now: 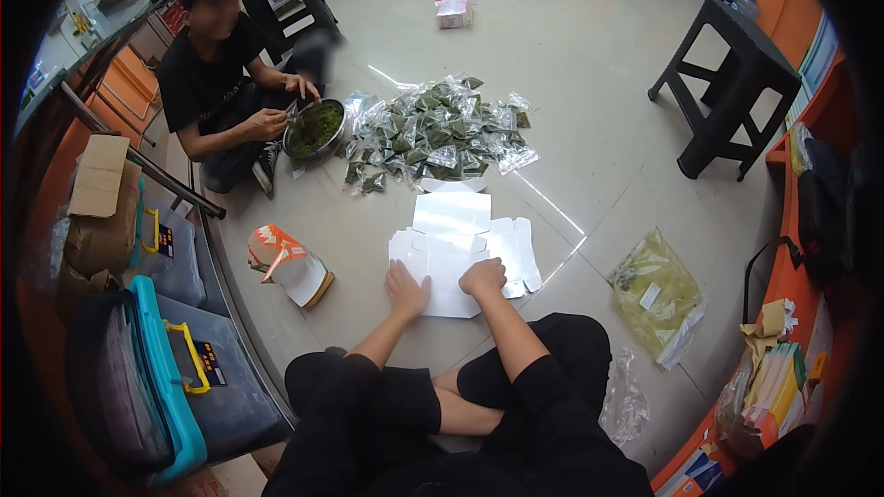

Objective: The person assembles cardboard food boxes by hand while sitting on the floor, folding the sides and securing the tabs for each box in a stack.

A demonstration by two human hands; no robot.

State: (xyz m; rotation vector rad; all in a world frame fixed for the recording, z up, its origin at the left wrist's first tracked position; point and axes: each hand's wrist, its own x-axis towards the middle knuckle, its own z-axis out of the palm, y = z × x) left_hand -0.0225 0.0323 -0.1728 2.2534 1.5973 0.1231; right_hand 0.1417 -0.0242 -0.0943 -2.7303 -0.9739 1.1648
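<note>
A white flat unfolded carton (451,216) lies on the floor in front of my crossed legs, its panels and flaps spread out. My left hand (406,290) rests on its left side with the fingers stretched out. On the right part of the carton, my right hand (483,277) is closed like a fist; whether an edge of card is inside cannot be seen. Another white carton piece (516,256) shows to the right, partly covered. Just beyond the carton is a heap of small clear packets (433,133) with green contents.
A co-worker (216,83) sits at the far left with both hands at a metal bowl (316,129) of green stuff. An orange-and-white bag (290,262) stands left, a clear bag with yellow-green contents (656,290) lies right. Black stool (732,83), lidded plastic bins (221,368) and orange shelving (783,258) flank me.
</note>
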